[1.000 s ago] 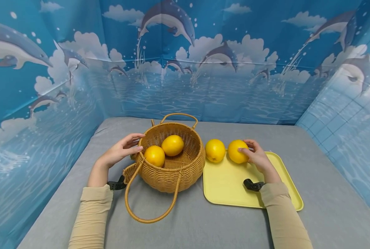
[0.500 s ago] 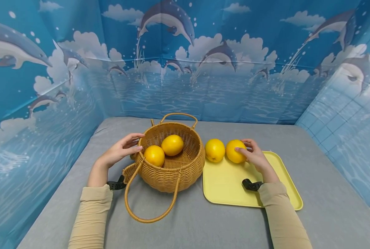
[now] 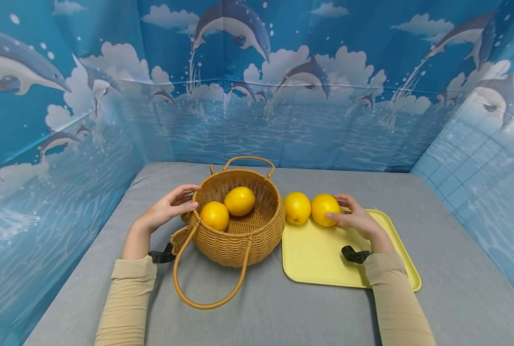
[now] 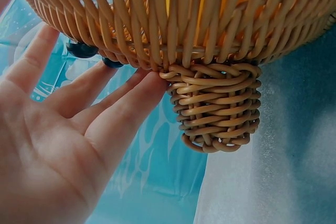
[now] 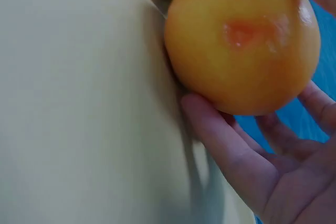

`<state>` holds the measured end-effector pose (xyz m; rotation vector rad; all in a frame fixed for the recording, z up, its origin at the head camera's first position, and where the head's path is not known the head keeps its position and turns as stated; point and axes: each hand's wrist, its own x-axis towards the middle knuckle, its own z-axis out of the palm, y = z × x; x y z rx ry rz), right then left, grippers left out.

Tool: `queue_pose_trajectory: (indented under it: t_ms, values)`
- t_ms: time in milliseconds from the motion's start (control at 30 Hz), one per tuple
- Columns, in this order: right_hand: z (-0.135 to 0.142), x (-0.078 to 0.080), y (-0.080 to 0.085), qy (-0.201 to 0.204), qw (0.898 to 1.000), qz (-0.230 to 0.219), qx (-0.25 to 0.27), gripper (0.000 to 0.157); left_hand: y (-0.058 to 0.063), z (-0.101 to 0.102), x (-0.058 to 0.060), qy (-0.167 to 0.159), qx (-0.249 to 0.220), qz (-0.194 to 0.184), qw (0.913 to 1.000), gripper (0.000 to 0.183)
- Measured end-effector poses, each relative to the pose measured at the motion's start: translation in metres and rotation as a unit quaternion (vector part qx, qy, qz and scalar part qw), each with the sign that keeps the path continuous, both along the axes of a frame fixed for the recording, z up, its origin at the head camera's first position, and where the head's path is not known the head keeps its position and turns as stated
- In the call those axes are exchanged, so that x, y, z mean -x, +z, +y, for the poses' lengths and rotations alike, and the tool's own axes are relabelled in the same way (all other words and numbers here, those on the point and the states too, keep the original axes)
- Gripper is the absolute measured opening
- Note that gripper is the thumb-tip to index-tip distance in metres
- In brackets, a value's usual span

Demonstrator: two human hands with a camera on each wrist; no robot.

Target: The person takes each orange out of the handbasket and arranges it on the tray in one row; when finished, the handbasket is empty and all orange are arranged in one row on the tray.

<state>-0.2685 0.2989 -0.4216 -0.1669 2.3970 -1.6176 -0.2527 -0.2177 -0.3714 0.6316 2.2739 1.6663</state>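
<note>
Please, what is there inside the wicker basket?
The wicker basket holds two yellow fruits. Bare woven floor shows beside them; whatever lies directly beneath them is covered.

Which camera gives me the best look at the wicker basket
The head view: it shows nearly the whole wicker basket, open top included. The left wrist view has only a close-up of its woven side; the right wrist view shows none of it.

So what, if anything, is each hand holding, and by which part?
The right hand holds the rightmost yellow fruit by its right side, between thumb and fingers. The left hand touches the left side of the basket, not visibly gripping it.
</note>
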Motion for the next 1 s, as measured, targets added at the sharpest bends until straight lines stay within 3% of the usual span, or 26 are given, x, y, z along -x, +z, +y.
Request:
queue_pose_trajectory:
  t_ms: [167,533,867,1000]
  values:
    - [0.004,0.002,-0.002,0.016,1.000,0.002,0.003,0.083,0.000,-0.001,0.000,0.001,0.000,0.002,1.0000,0.051]
    - [-0.001,0.007,-0.008,0.009,0.999,0.007,-0.032,0.090,0.000,-0.001,0.000,0.002,0.001,0.006,1.0000,0.050]
    - [-0.005,-0.002,0.006,0.030,0.999,0.011,-0.027,0.089,-0.001,-0.001,0.001,-0.002,0.001,0.004,1.0000,0.051]
    - [0.002,0.003,-0.004,0.030,0.999,0.016,-0.033,0.089,-0.001,-0.001,0.001,-0.001,0.000,0.004,1.0000,0.051]
